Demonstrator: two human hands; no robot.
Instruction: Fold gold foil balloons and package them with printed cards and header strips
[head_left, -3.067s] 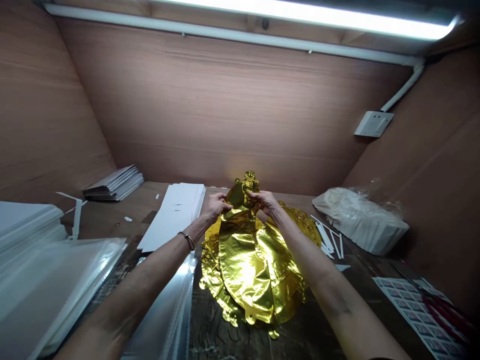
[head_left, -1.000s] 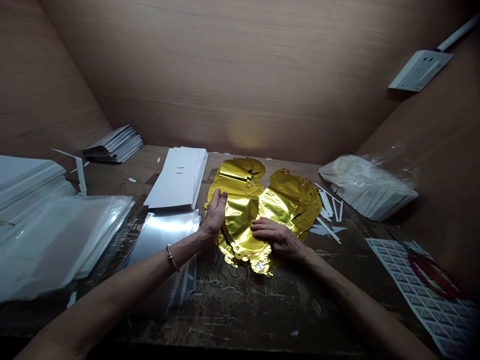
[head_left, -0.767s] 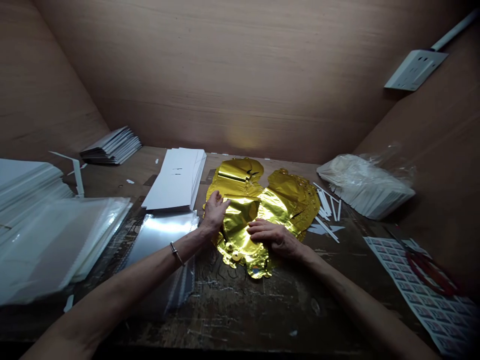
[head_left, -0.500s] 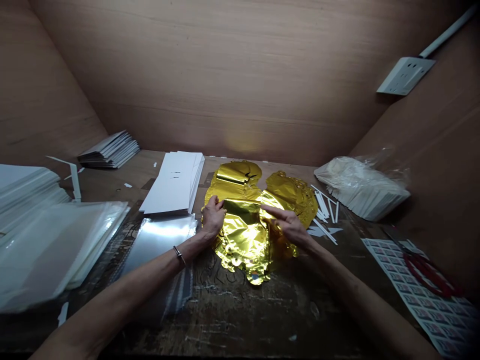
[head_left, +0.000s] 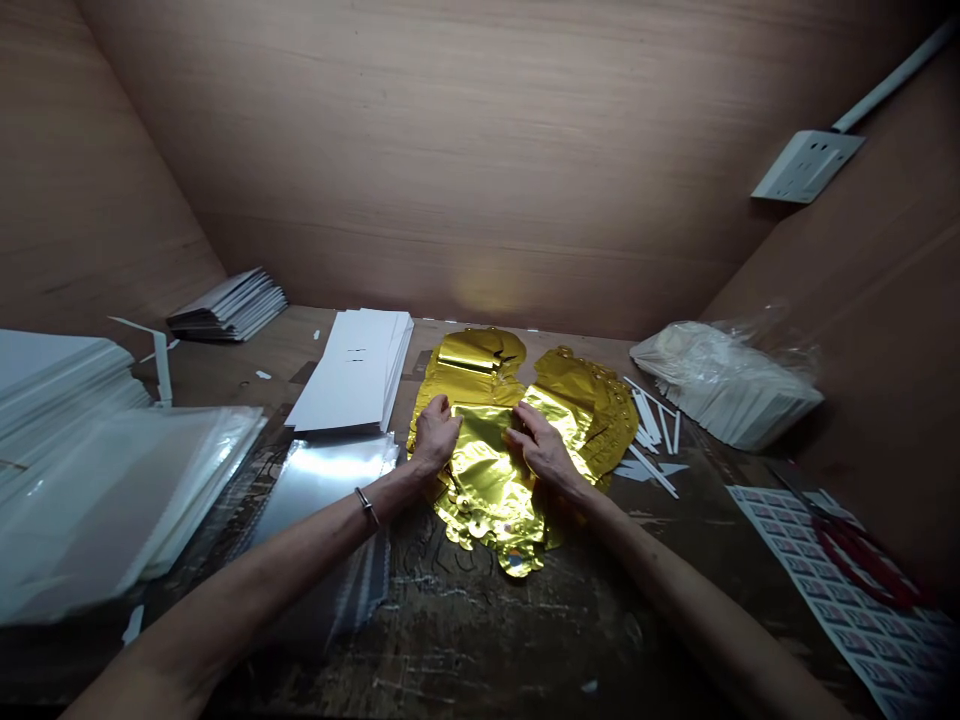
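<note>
A: Where is the crinkled, shiny gold foil sheet?

B: Mid-table, on top of a flattened heap of gold foil pieces with bumpy rims. Far edge straight, apparently a fold; near end scalloped. Dark, scuffed wooden table bare in front.

A: Grips?

B: Left grip: thumb and fingers together, apparently pinching the far left corner. Right grip: fingers against the far right corner. Pinching or only pressing, cannot tell.

A: Why there?

B: My reading: a grip at each end keeps that far edge straight. Foil this thin would probably buckle if held from one side. The heap beneath seems to serve as a soft bed.

A: Surroundings?

B: Left of the heap: a rectangular stack of white card, and nearer, a pile of see-through plastic sleeves. Right of it: slim white paper strips. Presumably set close for short reaches.

A: Changes?

B: Three seconds back, gold foil stood raised between both grips; now the sheet lies low. One second back, the right grip lay lower across the sheet; it has gone to the far corner. Half a second back, its forefinger pointed along the edge; now the fingers bunch there. Card and sleeves: no shift noticed.
</note>
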